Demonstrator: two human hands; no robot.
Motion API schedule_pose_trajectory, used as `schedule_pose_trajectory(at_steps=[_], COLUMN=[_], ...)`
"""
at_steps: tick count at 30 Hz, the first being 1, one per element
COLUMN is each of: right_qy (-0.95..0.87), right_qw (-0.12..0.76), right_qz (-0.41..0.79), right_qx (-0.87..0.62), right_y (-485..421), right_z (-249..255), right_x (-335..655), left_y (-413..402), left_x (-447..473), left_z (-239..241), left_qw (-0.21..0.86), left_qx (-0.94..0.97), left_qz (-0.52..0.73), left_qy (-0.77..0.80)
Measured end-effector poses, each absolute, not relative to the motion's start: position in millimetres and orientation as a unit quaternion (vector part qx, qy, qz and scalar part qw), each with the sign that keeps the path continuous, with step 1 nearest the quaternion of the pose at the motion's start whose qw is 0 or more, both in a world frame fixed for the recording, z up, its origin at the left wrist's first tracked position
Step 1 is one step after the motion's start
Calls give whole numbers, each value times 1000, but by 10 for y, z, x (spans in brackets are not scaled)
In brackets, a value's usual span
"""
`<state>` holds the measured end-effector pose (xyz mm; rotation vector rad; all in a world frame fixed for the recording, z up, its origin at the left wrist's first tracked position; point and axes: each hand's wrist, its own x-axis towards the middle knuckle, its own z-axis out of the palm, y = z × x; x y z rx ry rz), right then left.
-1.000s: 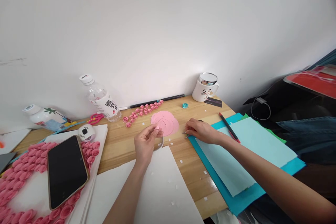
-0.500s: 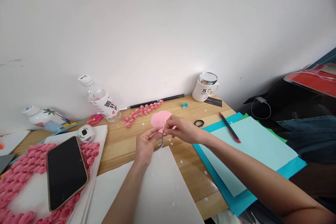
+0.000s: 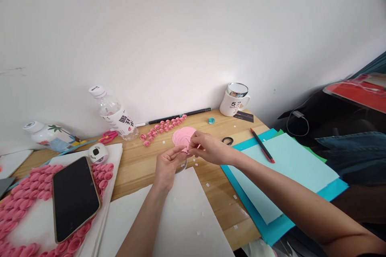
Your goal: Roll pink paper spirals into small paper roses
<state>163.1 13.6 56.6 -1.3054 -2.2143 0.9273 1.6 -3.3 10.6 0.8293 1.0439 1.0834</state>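
My left hand (image 3: 168,164) and my right hand (image 3: 208,148) meet at the middle of the table. Between their pinched fingertips is a small piece of pink paper (image 3: 184,149), mostly covered by the fingers. Just behind it lie pink paper circles (image 3: 183,134), stacked and overlapping. Under my left fingers a roll of clear tape (image 3: 182,166) shows in part. Several small rolled pink paper flowers (image 3: 163,125) stand in rows to the back left. One teal paper coil (image 3: 211,121) sits farther right.
White sheets (image 3: 187,209) lie in front. At left, a phone (image 3: 76,198) rests on a board of pink paper flowers (image 3: 33,184), near a plastic bottle (image 3: 117,116) and pink scissors (image 3: 108,136). Right are a lidded mug (image 3: 233,102), blue paper (image 3: 289,168) and a pen (image 3: 261,144).
The view has shifted very slightly. Both hands stay pinched at the pink paper, with hardly any visible movement.
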Motion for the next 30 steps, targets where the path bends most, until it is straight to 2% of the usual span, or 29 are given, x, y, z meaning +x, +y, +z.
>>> schedule_pose_trajectory(at_steps=[9,12,17,22,26,30], right_qy=[-802,-771,-630,-494,-424,-384], right_qw=[214,275,440,482,503,501], right_qz=[236,240,406,591,637,657], right_qx=[-506,-521,-494,-417,-401,-411], right_y=[80,75,89,129,153,143], right_z=[452,368,146,-85,-162,-155], right_x=[1521,1456,1380,1373,1404,1422], left_y=[-37,-32,-26,-50,-58,-53], left_x=[27,29,42,76,80,78], left_z=[94,77,49,14,-61,-118], left_qw=[648,633,571,457,396,380], left_qx=[345,335,352,447,504,523], left_qz=[486,504,535,535,513,500], left_qy=[473,482,514,552,570,576])
